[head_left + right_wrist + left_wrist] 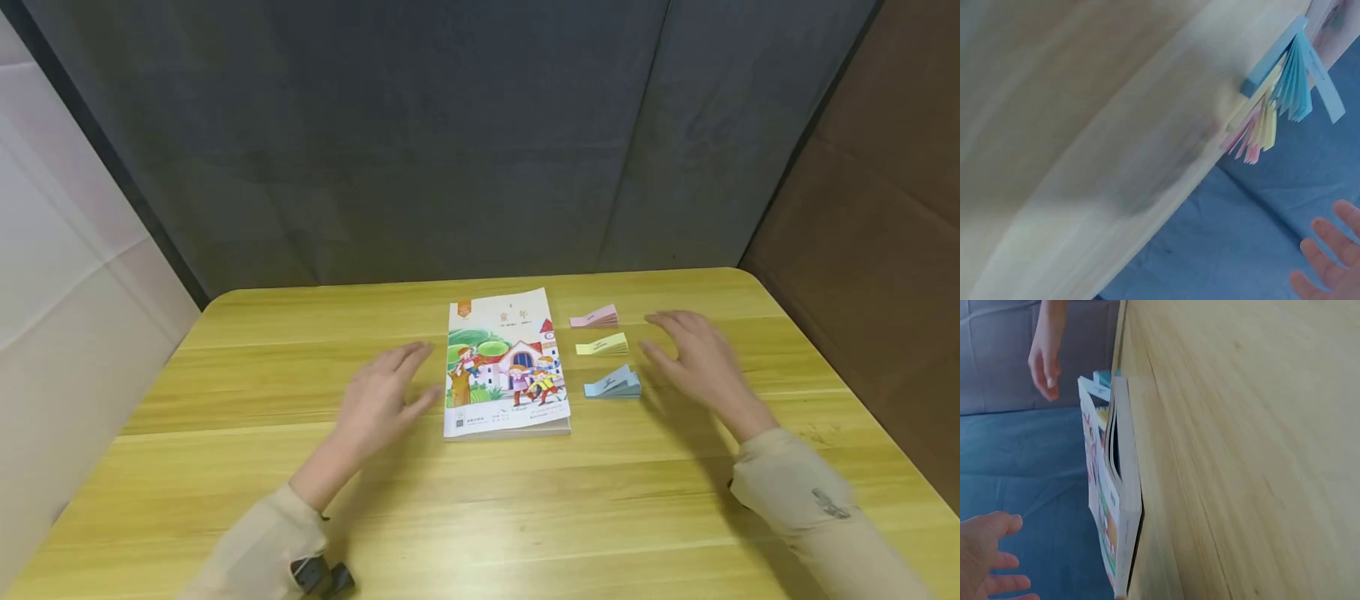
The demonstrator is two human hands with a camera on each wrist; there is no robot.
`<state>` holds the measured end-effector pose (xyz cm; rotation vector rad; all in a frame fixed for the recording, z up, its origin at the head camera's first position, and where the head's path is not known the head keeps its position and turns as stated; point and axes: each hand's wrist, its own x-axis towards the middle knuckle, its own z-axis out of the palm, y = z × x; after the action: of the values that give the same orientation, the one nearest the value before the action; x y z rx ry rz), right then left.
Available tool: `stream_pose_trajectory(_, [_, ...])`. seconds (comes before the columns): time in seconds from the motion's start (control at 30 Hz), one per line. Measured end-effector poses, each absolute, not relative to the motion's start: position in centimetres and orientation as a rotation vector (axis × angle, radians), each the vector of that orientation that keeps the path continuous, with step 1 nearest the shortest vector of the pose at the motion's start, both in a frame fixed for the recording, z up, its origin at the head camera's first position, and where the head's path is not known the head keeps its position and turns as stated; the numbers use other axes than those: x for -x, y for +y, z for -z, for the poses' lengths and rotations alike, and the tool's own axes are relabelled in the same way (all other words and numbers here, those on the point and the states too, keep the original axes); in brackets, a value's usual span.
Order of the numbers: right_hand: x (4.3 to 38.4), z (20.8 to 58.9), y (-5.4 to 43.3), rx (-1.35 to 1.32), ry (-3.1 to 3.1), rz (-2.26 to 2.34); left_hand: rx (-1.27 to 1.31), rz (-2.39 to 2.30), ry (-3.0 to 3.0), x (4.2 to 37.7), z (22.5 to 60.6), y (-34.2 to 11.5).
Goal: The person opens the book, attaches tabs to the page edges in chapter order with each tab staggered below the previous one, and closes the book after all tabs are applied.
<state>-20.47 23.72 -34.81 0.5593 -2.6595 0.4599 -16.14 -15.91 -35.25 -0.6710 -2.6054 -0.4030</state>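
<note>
A paperback book (506,367) with an illustrated cover lies on the table, its front cover slightly raised along the near edge. Left of it, my left hand (382,396) hovers with fingers extended, apart from the book. Three small pads of sticky notes lie in a column right of the book: pink (595,317), yellow (602,345) and blue (613,383). Their leaves fan upward, as the right wrist view shows on the blue pad (1294,81). My right hand (693,354) is held to the right of the pads, fingers spread, touching nothing.
The wooden table (480,517) has a far edge against a dark grey fabric partition (420,142). A white cloth wall (82,275) stands on the left and a brown one (870,217) on the right.
</note>
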Motion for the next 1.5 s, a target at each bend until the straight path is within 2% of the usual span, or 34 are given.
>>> stream_pose_trajectory(0.7, [20.4,35.8,18.0,-1.02,-2.653,-0.347,0.929,0.117,-2.723,17.1,37.3,-12.0])
stream_pose_trajectory(1.5, [19.3,36.9,17.5,-1.17,-2.685,-0.354,0.992,0.218,-2.742,17.1,38.0,-11.7])
